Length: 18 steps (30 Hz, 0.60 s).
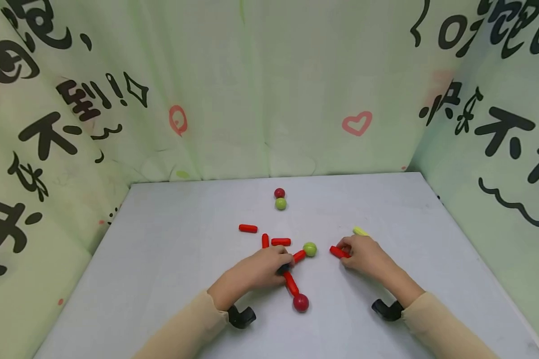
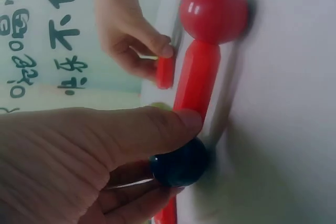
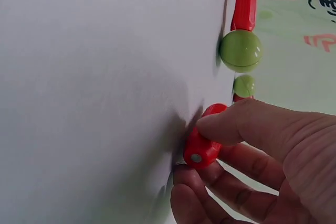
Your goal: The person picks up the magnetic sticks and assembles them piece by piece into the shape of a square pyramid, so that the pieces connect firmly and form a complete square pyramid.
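Two hands on the magnetic rods and balls

Two hands are down on the grey desk (image 1: pixel 161 239), both busy with the red sticks. My left hand (image 1: pixel 262 267) is closed round a dark ball (image 2: pixel 178 162), thumb over the top, fingers curled beneath; I judge it is held there as the hub. From it one red rod (image 1: pixel 290 282) runs toward me to a crimson ball (image 1: pixel 300 302), and a second short rod (image 1: pixel 299 256) runs out to a green ball (image 1: pixel 310 249). Holding the hub would keep both spokes from swinging.

My right hand (image 1: pixel 364 254) pinches a loose red rod (image 1: pixel 339 252) by one end, thumb on top, fingers below; the right wrist view shows a small metal disc in its end cap, so I take these for magnetic pieces. It lies just right of the green ball, not touching.

- Yellow rod (image 1: pixel 360 231) lies behind the right hand.
- Three spare red rods (image 1: pixel 248 228) sit behind the left hand.
- Red and green ball pair (image 1: pixel 280 198) lie touching, farther back.
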Each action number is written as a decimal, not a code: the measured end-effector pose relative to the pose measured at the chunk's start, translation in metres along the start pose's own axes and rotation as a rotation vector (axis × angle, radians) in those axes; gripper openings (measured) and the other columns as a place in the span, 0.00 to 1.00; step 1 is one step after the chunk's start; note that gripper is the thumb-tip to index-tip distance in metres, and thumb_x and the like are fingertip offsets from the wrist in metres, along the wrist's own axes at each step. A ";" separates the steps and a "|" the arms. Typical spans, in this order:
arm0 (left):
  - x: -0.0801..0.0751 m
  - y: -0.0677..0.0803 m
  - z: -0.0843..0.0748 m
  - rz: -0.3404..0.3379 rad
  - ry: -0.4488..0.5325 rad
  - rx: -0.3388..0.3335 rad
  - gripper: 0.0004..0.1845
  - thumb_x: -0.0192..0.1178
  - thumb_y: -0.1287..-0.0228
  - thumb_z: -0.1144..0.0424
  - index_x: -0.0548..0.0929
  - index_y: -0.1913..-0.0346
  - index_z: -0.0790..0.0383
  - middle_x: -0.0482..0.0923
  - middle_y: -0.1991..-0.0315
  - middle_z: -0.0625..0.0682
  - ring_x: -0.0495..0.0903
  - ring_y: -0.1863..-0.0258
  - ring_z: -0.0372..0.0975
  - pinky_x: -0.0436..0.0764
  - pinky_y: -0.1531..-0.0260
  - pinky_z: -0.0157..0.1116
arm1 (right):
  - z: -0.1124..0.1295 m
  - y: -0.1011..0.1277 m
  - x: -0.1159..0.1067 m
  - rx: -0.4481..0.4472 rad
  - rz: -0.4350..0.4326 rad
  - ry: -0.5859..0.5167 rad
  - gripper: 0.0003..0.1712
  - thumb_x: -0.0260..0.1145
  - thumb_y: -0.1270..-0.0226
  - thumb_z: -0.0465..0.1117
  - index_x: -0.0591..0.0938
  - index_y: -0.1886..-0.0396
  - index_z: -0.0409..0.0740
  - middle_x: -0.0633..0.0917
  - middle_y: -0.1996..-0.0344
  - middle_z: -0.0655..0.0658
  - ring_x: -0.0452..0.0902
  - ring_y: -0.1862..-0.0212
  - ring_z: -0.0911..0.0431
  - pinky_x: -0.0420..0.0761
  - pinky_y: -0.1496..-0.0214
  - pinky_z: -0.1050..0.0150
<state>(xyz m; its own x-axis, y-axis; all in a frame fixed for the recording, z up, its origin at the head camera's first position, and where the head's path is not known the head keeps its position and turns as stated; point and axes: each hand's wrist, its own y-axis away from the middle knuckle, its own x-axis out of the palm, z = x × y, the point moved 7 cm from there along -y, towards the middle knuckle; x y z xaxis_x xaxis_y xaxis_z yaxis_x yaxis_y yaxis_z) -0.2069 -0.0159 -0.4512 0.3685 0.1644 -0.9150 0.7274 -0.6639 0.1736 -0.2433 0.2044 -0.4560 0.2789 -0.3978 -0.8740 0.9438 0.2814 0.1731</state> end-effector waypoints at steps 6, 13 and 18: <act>0.012 0.008 0.000 0.011 0.024 -0.063 0.14 0.75 0.38 0.53 0.83 0.52 0.45 0.75 0.54 0.46 0.75 0.62 0.34 0.80 0.60 0.26 | 0.017 -0.006 0.008 -0.078 0.012 -0.031 0.15 0.69 0.45 0.28 0.86 0.57 0.39 0.83 0.71 0.49 0.75 0.68 0.56 0.77 0.65 0.62; 0.019 0.015 -0.001 0.006 0.018 -0.114 0.17 0.73 0.37 0.47 0.79 0.51 0.45 0.72 0.57 0.48 0.73 0.66 0.34 0.77 0.66 0.27 | 0.038 -0.016 0.016 -0.092 0.053 -0.057 0.16 0.69 0.43 0.31 0.87 0.53 0.44 0.84 0.68 0.47 0.75 0.66 0.55 0.78 0.63 0.62; 0.025 0.017 -0.002 -0.003 -0.009 -0.108 0.19 0.72 0.36 0.44 0.78 0.49 0.45 0.72 0.59 0.48 0.72 0.67 0.33 0.77 0.66 0.26 | 0.052 -0.023 0.021 -0.110 0.067 -0.050 0.16 0.70 0.41 0.32 0.88 0.52 0.44 0.84 0.66 0.46 0.75 0.64 0.55 0.78 0.62 0.61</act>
<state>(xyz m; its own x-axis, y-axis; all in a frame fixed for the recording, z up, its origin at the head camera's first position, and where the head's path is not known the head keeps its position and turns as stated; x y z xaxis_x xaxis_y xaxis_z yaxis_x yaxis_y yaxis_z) -0.1838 -0.0214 -0.4706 0.3613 0.1595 -0.9187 0.7871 -0.5804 0.2087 -0.2501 0.1443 -0.4551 0.3522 -0.4170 -0.8379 0.8982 0.4023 0.1774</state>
